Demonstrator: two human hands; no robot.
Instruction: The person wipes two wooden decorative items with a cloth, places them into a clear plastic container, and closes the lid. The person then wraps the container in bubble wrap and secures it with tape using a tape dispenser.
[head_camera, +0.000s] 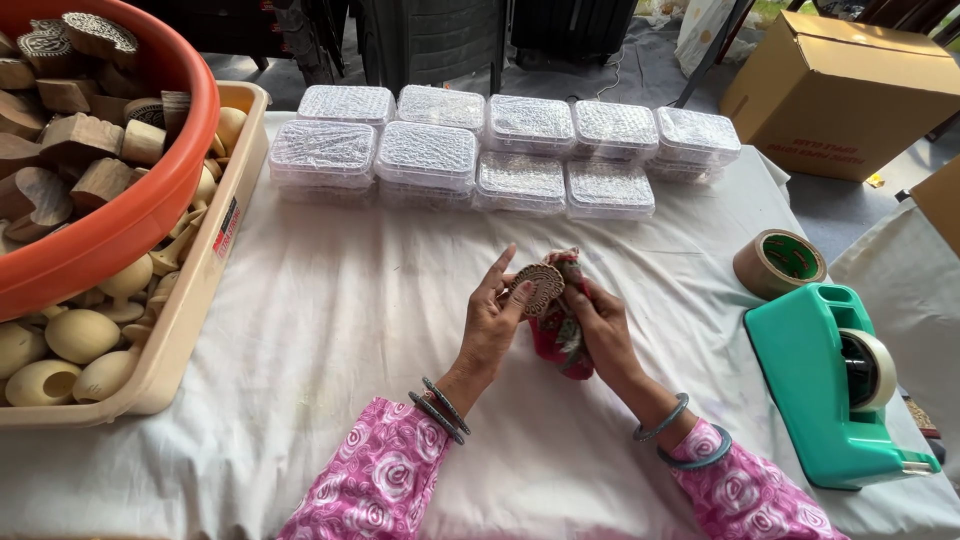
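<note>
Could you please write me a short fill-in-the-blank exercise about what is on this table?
1. The left hand and right hand hold a round carved block against a ____ cloth.
2. The clear boxes behind the hands stand in ____ rows.
3. The tape dispenser on the person's right is ____ in colour.
4. The carved wooden blocks on the left lie in an ____ tub.

Missing words: red; two; green; orange
</note>
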